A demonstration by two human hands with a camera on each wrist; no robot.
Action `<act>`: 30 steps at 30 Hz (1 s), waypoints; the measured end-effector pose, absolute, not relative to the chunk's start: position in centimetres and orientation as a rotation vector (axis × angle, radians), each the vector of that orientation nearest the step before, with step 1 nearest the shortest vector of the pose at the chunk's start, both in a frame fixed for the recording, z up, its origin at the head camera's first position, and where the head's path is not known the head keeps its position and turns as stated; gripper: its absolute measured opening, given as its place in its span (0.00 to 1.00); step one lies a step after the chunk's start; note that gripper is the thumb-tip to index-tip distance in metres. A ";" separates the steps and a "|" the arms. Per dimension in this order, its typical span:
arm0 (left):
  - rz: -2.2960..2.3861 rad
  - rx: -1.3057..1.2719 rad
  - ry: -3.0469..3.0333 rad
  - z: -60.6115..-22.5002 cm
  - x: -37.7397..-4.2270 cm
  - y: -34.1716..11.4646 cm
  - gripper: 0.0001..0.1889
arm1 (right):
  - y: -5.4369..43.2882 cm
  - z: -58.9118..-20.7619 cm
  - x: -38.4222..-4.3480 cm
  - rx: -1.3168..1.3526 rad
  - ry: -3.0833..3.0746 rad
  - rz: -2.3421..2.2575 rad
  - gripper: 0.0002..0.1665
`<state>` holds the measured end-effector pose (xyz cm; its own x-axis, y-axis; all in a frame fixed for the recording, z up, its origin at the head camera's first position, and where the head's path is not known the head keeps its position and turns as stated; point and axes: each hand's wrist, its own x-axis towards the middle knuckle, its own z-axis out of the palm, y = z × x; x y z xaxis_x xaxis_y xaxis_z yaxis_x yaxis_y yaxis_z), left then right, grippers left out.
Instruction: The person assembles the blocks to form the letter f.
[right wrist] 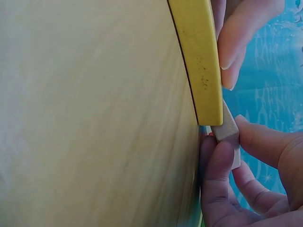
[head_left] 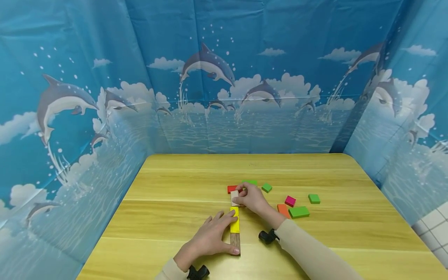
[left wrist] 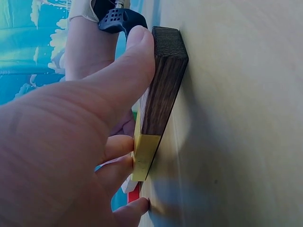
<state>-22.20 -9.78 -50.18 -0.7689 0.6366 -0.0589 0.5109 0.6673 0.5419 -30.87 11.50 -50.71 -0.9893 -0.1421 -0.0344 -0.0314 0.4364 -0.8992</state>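
Note:
A dark brown wooden block (head_left: pixel 235 241) and a yellow block (head_left: pixel 235 226) lie end to end in a line on the table. My left hand (head_left: pixel 211 235) spans them, its thumb on the near end of the brown block and fingertips touching the yellow one. Just beyond the yellow block, my right hand (head_left: pixel 254 199) pinches a pale wooden block (head_left: pixel 234 198) between thumb and fingers. In the right wrist view that pale block (right wrist: pixel 228 128) is tilted near the yellow block's end (right wrist: pixel 203 85). A red block (head_left: pixel 231 188) lies behind it, partly covered by the right hand.
Right of the hands lie an orange block (head_left: pixel 283 211), a long green block (head_left: pixel 299 212), a magenta block (head_left: pixel 290 201) and small green blocks (head_left: pixel 314 198) (head_left: pixel 266 188). Another green block (head_left: pixel 250 182) is behind the right hand. Dolphin-printed curtains (head_left: pixel 245 128) surround the wooden table (head_left: pixel 168 217).

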 end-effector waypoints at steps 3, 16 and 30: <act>0.751 0.924 2.637 -50.1 -22.2 -9.8 0.50 | 11.3 -50.6 -30.8 -0.166 2.589 -1.594 0.21; 0.748 0.954 2.648 -50.2 -22.2 -9.9 0.50 | 10.9 -50.6 -30.8 -0.195 2.725 -1.375 0.25; 0.751 0.949 2.646 -50.2 -22.1 -9.9 0.50 | 11.1 -50.4 -30.6 -0.247 2.775 -1.269 0.25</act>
